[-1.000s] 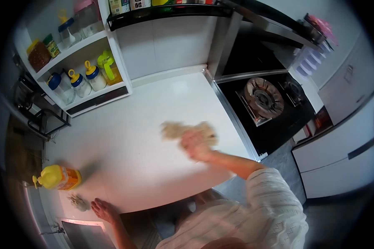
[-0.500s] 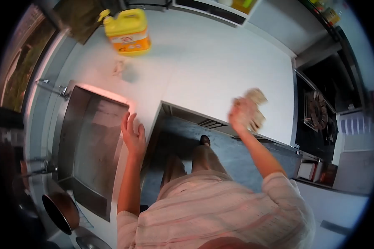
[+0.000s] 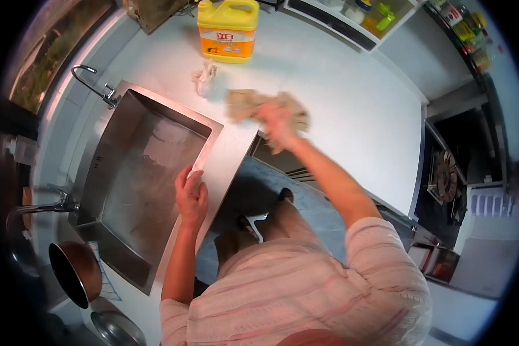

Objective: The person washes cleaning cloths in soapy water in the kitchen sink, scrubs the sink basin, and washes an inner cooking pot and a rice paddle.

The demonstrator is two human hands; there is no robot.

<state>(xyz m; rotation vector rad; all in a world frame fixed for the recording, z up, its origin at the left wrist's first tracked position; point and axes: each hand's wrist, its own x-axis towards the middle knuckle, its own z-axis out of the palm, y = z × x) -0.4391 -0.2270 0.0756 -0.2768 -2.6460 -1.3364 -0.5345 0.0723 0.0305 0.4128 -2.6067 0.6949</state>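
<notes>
My right hand (image 3: 278, 126) presses a crumpled beige cloth (image 3: 242, 104) against the white countertop (image 3: 352, 109), close to the counter's inner corner. Motion blurs the fingers, but the cloth is bunched under and around them. My left hand (image 3: 191, 197) is at the near rim of the steel sink (image 3: 215, 134), fingers loosely bent and apart, holding nothing. Whether it touches the rim I cannot tell. Just beyond the cloth lies a small crumpled whitish piece (image 3: 205, 79), perhaps a rag or tissue. Behind that stands a yellow jug (image 3: 227, 34) with an orange label.
Two faucets (image 3: 92, 83) rise along the sink's window side. A brown pot (image 3: 78, 274) and a metal lid or bowl (image 3: 116, 328) sit at lower left. A gas stove (image 3: 446, 179) is on the right. An open shelf (image 3: 352, 17) with jars stands at the back.
My right hand has swept the cloth leftward over the counter, from near the stove side to the inner corner. My left hand has come nearer the sink rim. The camera view has shifted.
</notes>
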